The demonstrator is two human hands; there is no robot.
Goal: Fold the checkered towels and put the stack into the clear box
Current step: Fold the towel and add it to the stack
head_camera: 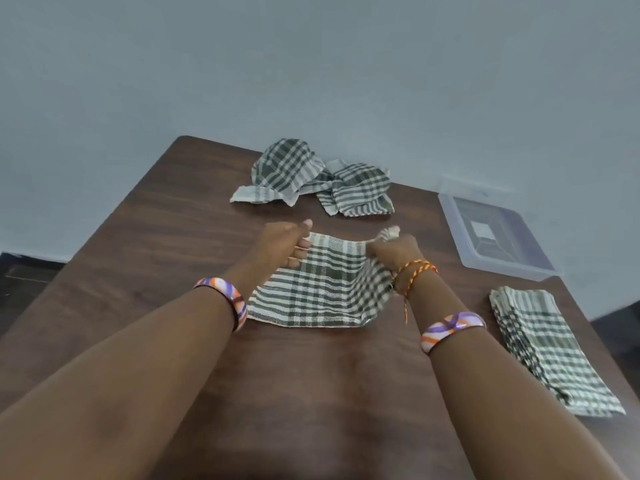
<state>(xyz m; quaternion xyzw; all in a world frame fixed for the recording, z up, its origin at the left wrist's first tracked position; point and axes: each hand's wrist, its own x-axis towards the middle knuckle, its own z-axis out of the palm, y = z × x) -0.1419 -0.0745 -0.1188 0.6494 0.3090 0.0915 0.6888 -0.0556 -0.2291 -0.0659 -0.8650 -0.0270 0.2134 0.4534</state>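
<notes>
Left hand (289,249) and right hand (394,249) each pinch a far corner of the towel (318,292), mid-fold. Right of it lies a folded stack (547,348); beyond it, crumpled towels (311,178) remain unfolded, and the clear box (495,237) holds no towels.

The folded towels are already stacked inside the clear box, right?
No. The head view shows the clear box holds no towels. The folded stack lies on the table, nearer than the box.

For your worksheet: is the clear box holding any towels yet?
Empty: the clear box shows only its bare bottom; the folded stack lies beside it.
</notes>
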